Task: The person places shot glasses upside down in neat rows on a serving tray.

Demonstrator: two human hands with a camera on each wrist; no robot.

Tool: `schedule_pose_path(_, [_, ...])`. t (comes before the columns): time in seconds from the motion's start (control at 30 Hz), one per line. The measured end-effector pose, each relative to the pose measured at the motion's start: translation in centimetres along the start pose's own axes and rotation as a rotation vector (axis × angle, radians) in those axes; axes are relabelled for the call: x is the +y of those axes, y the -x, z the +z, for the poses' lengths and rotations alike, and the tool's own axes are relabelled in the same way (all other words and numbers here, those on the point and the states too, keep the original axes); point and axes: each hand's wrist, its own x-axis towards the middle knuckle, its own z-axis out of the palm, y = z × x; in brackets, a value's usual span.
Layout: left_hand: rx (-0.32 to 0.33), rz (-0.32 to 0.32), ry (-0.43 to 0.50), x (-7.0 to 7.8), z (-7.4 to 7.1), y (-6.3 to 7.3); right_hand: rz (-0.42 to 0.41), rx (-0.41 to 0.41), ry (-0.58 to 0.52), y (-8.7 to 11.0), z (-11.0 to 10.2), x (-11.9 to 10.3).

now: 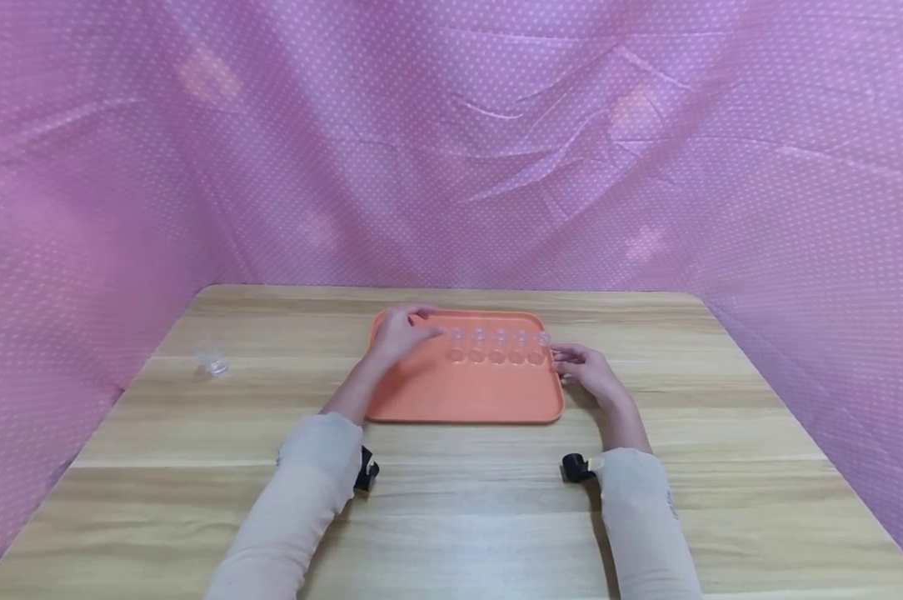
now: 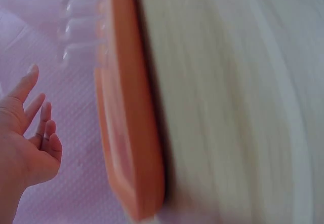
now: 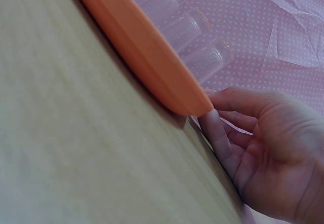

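Note:
In the head view my left hand [image 1: 397,337] is over the left part of an orange tray [image 1: 462,400], its thumb pointing toward the near end of a row of cups. In the left wrist view the fingers of that hand [image 2: 25,138] are spread and loosely bent, holding nothing. Several clear plastic cups [image 3: 210,59] stand in a row on the tray. At the tray's right edge is my right hand [image 1: 582,368]. The right wrist view has its thumb and forefinger pinching the rim [image 3: 197,102].
One more clear cup [image 1: 215,362] is on the wooden table [image 1: 466,500], well left of the tray. A pink dotted cloth [image 1: 451,167] hangs behind the table and along its sides.

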Motion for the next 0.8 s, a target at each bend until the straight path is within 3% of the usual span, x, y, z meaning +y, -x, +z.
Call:
schedule_pose_path(0.13, [0.047, 0.013, -0.011, -0.6, -2.6, 0.6, 0.000, 0.010, -0.003, 0.2, -0.1, 0.0])
schedule_pose_path(0.23, [0.085, -0.011, 0.007, -1.3, -4.8, 1.3, 0.000, 0.015, -0.005, 0.2, -0.1, 0.0])
schedule_pose_path(0.47, [0.196, -0.152, 0.040, -3.7, -9.9, 3.2, 0.014, 0.011, -0.017, 0.2, -0.1, 0.0])
schedule_pose_path(0.8, [0.310, -0.296, 0.033, -6.9, -16.1, 7.0, 0.012, -0.011, 0.003, 1.7, 0.8, -2.8])
